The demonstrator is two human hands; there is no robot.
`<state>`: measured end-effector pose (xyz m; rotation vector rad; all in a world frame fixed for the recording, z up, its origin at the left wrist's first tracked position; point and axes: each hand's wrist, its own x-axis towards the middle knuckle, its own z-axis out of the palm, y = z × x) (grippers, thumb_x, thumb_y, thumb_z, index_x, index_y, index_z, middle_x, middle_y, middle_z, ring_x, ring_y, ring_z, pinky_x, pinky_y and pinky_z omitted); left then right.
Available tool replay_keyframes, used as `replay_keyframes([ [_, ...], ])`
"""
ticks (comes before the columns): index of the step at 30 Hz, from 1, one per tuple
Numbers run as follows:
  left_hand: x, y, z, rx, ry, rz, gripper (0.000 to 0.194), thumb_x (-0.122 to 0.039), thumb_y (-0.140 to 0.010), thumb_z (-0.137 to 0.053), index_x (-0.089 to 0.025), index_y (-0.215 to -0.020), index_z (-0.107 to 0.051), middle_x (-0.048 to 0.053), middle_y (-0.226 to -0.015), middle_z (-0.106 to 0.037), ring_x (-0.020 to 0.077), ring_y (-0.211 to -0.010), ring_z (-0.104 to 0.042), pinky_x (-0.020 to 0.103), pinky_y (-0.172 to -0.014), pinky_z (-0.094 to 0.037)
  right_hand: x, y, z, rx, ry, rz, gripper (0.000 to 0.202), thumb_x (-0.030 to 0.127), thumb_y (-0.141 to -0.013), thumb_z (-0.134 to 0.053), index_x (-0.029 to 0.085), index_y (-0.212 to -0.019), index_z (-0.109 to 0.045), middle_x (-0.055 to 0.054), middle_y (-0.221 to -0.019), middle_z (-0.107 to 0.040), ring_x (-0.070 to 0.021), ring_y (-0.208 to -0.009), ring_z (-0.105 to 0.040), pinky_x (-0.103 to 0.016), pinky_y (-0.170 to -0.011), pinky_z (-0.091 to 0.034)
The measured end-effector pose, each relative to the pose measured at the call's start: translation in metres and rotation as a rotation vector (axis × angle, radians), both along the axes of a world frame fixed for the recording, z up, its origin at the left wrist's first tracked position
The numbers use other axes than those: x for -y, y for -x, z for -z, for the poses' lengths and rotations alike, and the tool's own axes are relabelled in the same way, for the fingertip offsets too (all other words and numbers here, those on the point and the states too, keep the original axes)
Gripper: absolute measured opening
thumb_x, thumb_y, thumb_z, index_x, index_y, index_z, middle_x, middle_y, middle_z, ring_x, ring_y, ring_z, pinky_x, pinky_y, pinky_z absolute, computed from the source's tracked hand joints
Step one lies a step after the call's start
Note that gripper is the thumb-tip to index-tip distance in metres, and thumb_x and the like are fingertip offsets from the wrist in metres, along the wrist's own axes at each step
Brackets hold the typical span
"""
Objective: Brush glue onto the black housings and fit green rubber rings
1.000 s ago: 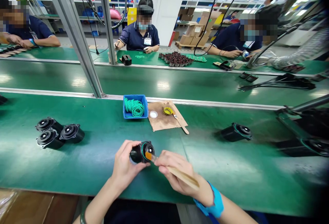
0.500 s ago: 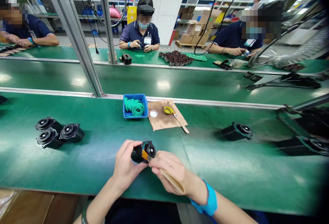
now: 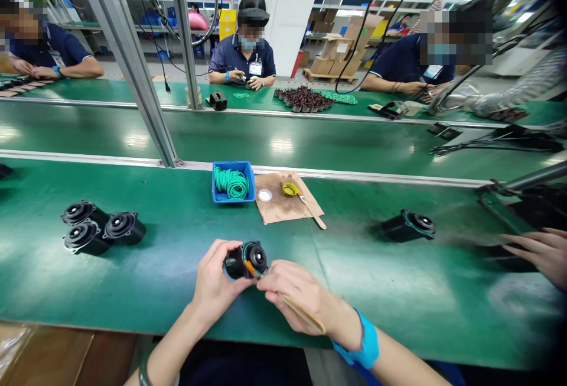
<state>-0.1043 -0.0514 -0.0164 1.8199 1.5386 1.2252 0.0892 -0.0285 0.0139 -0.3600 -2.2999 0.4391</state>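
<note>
My left hand [image 3: 218,279] grips a black cylindrical motor housing [image 3: 237,262] from its left side, tilted so its round end faces up and right. Around that end runs a thin green ring. My right hand [image 3: 296,294] is closed round a flat brush [image 3: 303,313] with a pale wooden handle. Its orange bristles touch the housing's rim near the green ring. Beyond my hands, a brown cardboard sheet [image 3: 274,211] carries a small yellow-rimmed tin [image 3: 290,189], a white round lid [image 3: 264,195] and another wooden-handled tool [image 3: 316,216].
A blue bin [image 3: 233,198] holds green rings. Three black housings [image 3: 124,229] stand at left; another housing [image 3: 405,226] lies at right. A co-worker's hand [image 3: 543,253] is at the right edge. A metal post [image 3: 128,61] rises at the back. Co-workers sit across the bench.
A co-worker's hand has come in at the right, over the black housing there. The bristles have shifted slightly along the rim of my housing, which has turned a little.
</note>
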Motion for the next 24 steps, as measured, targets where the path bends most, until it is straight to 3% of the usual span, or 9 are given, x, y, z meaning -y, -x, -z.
replay_keyframes([
  [4, -0.001, 0.003, 0.001, 0.051, 0.099, -0.008, 0.052, -0.013, -0.054, -0.088, -0.022, -0.100, -0.066, 0.000, -0.093, -0.069, 0.0194, -0.085, -0.067, 0.030, -0.076, -0.055, -0.002, -0.009, -0.004, 0.086, 0.017, -0.064, 0.023, 0.017, -0.103, -0.029, 0.017, -0.101, -0.052, -0.005, -0.075, -0.060, -0.0159, -0.065, -0.052, -0.030, -0.068, -0.049],
  [13, -0.001, 0.011, 0.015, 0.263, 0.272, 0.046, 0.057, -0.018, -0.054, -0.090, -0.021, -0.104, -0.063, 0.003, -0.101, -0.071, 0.0207, -0.092, -0.068, 0.035, -0.087, -0.055, -0.023, -0.028, -0.025, 0.302, -0.059, -0.135, 0.041, 0.025, -0.105, -0.022, 0.017, -0.086, -0.057, -0.004, -0.066, -0.056, -0.0171, -0.061, -0.045, -0.029, -0.057, -0.038],
  [16, 0.000, 0.009, 0.016, 0.262, 0.284, 0.033, 0.055, -0.020, -0.056, -0.088, -0.021, -0.101, -0.057, 0.004, -0.103, -0.070, 0.0203, -0.092, -0.068, 0.035, -0.086, -0.055, -0.025, -0.036, -0.028, 0.200, -0.048, -0.021, 0.036, 0.025, -0.105, -0.025, 0.018, -0.090, -0.057, -0.004, -0.068, -0.057, -0.0165, -0.062, -0.049, -0.028, -0.057, -0.040],
  [20, 0.004, -0.004, 0.019, 0.119, 0.203, -0.054, 0.058, -0.025, -0.056, -0.087, -0.022, -0.098, -0.048, 0.005, -0.107, -0.066, 0.0213, -0.089, -0.067, 0.036, -0.079, -0.055, -0.018, -0.030, -0.020, -0.054, 0.149, 0.310, 0.024, 0.021, -0.104, -0.031, 0.021, -0.101, -0.054, -0.003, -0.079, -0.063, -0.0144, -0.068, -0.060, -0.026, -0.064, -0.046],
  [22, 0.006, -0.013, 0.024, 0.036, 0.184, -0.107, 0.069, -0.029, -0.054, -0.087, -0.021, -0.107, -0.045, 0.004, -0.100, -0.064, 0.0224, -0.084, -0.066, 0.038, -0.074, -0.055, -0.011, -0.017, -0.015, -0.022, 0.232, 0.429, 0.019, 0.025, -0.103, -0.035, 0.022, -0.099, -0.053, -0.004, -0.085, -0.066, -0.0164, -0.075, -0.063, -0.027, -0.067, -0.048],
  [24, 0.009, -0.021, 0.030, -0.009, 0.165, -0.117, 0.081, -0.030, -0.054, -0.085, -0.020, -0.121, -0.041, 0.003, -0.096, -0.060, 0.0234, -0.081, -0.066, 0.039, -0.071, -0.056, -0.004, -0.002, -0.013, 0.094, 0.230, 0.489, 0.020, 0.040, -0.098, -0.048, 0.021, -0.095, -0.051, -0.008, -0.090, -0.066, -0.0220, -0.081, -0.063, -0.033, -0.070, -0.049],
])
